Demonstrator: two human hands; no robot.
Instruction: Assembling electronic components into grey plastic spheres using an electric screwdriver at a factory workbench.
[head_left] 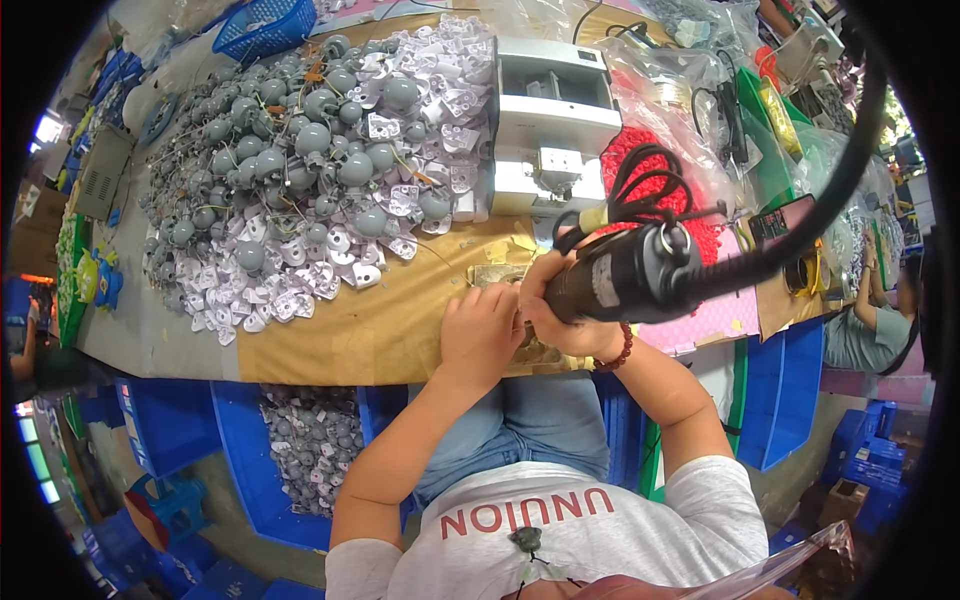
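My right hand (pixel 562 318) grips a black electric screwdriver (pixel 632 272) with a thick black cable (pixel 840 190) running up to the right. The tool points down at the brown work surface (pixel 370 325) near the table's front edge. My left hand (pixel 482 328) rests right beside it, fingers curled over a small part that is mostly hidden under both hands. A beaded bracelet (pixel 622 352) circles my right wrist. A big heap of grey and white plastic parts (pixel 320 160) with round grey caps lies to the upper left of my hands.
A white machine (pixel 552 120) stands behind my hands. Red small parts (pixel 650 170) in clear bags lie to its right. A blue bin (pixel 300 450) with grey parts sits under the table at my left knee. Another person (pixel 870 320) sits at the far right.
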